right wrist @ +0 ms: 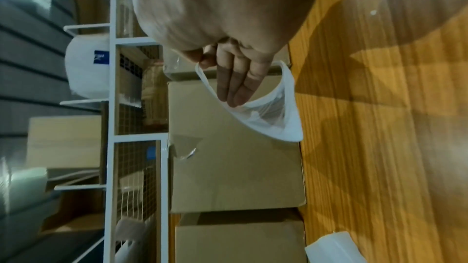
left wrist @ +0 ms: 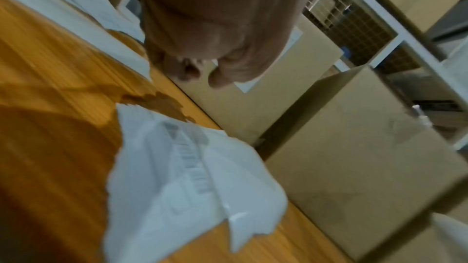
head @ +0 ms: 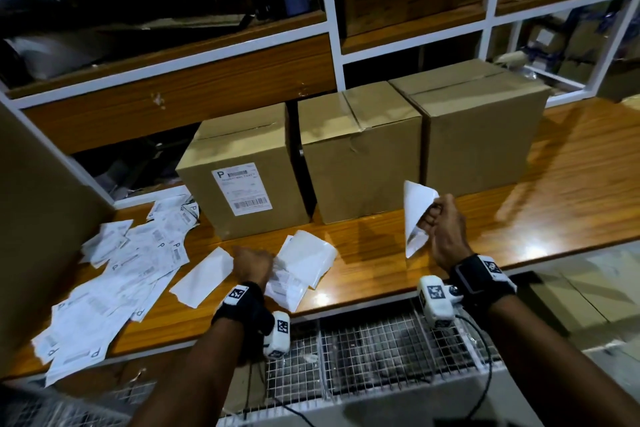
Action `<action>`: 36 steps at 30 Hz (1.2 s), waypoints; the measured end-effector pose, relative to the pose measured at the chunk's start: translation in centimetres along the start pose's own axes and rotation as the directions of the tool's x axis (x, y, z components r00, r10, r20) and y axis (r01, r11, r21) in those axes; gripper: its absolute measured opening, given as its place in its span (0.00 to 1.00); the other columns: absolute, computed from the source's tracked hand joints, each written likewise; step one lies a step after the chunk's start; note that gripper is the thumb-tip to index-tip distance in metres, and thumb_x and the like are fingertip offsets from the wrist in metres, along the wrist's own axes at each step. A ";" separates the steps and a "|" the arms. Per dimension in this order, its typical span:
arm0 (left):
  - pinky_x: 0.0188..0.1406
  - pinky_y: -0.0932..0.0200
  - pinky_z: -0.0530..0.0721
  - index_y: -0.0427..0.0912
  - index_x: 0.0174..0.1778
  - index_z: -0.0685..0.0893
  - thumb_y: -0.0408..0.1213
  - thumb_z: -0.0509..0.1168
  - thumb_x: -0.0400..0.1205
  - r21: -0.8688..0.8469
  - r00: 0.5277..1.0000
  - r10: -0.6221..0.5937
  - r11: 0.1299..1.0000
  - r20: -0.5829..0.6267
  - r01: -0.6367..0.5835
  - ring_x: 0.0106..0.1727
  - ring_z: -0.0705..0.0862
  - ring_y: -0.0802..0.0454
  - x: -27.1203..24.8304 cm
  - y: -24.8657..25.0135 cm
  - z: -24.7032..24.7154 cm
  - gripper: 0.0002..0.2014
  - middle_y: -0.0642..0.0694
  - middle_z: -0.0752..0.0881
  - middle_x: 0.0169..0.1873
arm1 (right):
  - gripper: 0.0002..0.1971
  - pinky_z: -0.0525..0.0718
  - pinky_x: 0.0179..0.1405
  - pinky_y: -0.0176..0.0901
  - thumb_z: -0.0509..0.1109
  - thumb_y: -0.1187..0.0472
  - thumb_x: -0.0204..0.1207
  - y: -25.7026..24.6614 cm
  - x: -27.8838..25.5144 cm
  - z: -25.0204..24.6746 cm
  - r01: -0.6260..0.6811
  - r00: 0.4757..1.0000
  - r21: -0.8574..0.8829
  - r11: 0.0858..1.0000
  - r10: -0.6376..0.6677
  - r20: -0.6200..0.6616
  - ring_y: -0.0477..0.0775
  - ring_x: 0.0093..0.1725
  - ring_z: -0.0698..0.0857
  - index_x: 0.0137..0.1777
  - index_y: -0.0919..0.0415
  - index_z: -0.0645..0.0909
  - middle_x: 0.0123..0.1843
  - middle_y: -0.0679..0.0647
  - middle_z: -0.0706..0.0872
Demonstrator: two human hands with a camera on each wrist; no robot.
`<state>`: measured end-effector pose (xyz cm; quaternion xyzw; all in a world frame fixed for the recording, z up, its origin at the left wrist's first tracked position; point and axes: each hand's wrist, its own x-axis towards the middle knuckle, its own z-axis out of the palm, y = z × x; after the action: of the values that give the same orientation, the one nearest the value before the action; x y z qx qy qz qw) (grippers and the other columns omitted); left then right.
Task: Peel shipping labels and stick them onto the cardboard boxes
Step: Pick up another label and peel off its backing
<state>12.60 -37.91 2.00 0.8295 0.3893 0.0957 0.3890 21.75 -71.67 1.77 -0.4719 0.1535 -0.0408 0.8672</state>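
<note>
Three cardboard boxes stand in a row on the wooden counter (head: pixel 571 184). The left box (head: pixel 221 204) carries a printed shipping label (head: pixel 242 189); the middle box (head: pixel 360 156) and the right box (head: pixel 478 128) show bare fronts. My right hand (head: pixel 440 218) is raised in front of the middle box and pinches a curled white label sheet (head: pixel 415 211), which the right wrist view shows bent round the fingers (right wrist: pixel 235 87) as a white label sheet (right wrist: pixel 286 119). My left hand (head: pixel 252 265) hovers low over the counter, fingers curled with nothing seen in them, beside loose white sheets (head: pixel 304 260).
A scattered pile of printed labels (head: pixel 131 270) covers the counter's left end, next to a tall cardboard panel (head: pixel 41 218). A blank sheet (head: pixel 204 276) lies left of my left hand. White metal shelving (head: pixel 332 28) rises behind the boxes. Wire mesh (head: pixel 363 350) runs below the counter edge.
</note>
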 end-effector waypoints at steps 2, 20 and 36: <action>0.59 0.44 0.80 0.33 0.62 0.80 0.38 0.65 0.88 -0.140 0.985 0.125 0.980 -0.121 -0.142 0.61 0.84 0.32 -1.5 1.8 0.3 0.12 0.32 0.87 0.59 | 0.11 0.81 0.27 0.35 0.61 0.56 0.83 -0.1 -0.5 0.9 0.012 1.000 -0.066 0.998 -0.010 0.026 0.41 0.27 0.82 0.38 0.52 0.75 0.25 0.42 0.82; 0.43 0.50 0.84 0.36 0.87 0.61 0.71 0.37 0.85 -0.704 0.684 0.388 0.660 0.618 0.262 0.48 0.88 0.44 -4.1 8.9 3.5 0.46 0.32 0.88 0.56 | 0.15 0.92 0.48 0.53 0.64 0.56 0.84 1.5 -6.4 7.1 0.441 0.818 -0.482 0.757 -0.119 0.562 0.56 0.55 0.91 0.45 0.55 0.92 0.51 0.55 0.93; 0.52 0.54 0.90 0.37 0.83 0.68 0.31 0.74 0.81 -0.684 0.543 0.535 0.722 0.647 0.104 0.55 0.92 0.46 3.2 8.4 4.2 0.34 0.39 0.91 0.58 | 0.12 0.91 0.59 0.62 0.83 0.70 0.73 1.8 -2.5 9.6 0.418 0.882 -0.531 0.737 -0.190 0.431 0.55 0.51 0.91 0.52 0.63 0.85 0.52 0.63 0.93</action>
<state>21.51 -41.35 4.78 0.6296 -0.0086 -0.1160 0.7682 22.20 -62.37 5.68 -0.7441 -0.0781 -0.0485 0.6617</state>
